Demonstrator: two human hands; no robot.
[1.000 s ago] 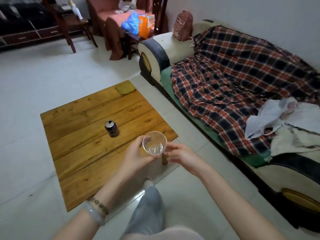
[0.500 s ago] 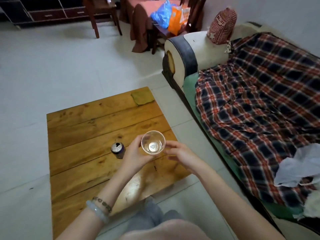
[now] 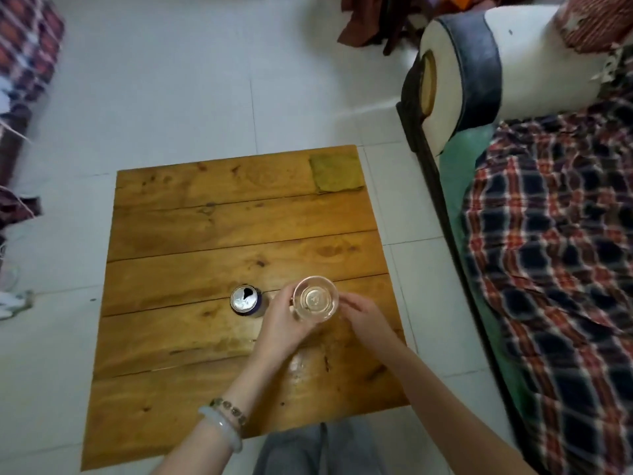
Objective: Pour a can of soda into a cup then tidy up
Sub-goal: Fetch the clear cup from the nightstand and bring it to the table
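a plaid cloth [image 3: 27,46] lies blurred at the far left edge, on the pale tiled floor [image 3: 154,97]. the wooden table [image 3: 239,217] fills the middle, with a dull green patch [image 3: 335,173] at its far right corner. the can [image 3: 246,300] stands upright on the table with its top open, just left of the left hand [image 3: 284,323] and apart from it. two bracelets [image 3: 226,419] sit on that wrist. the left hand wraps its curled fingers round the left side of the clear cup [image 3: 315,299], which is upright over the table's near right part; whether it rests on the wood cannot be told. the right hand [image 3: 363,315] holds the cup's right side with bent fingertips. nothing stands between can and cup but the left hand. to the right is a sofa [image 3: 496,63] under a plaid blanket [image 3: 555,252].
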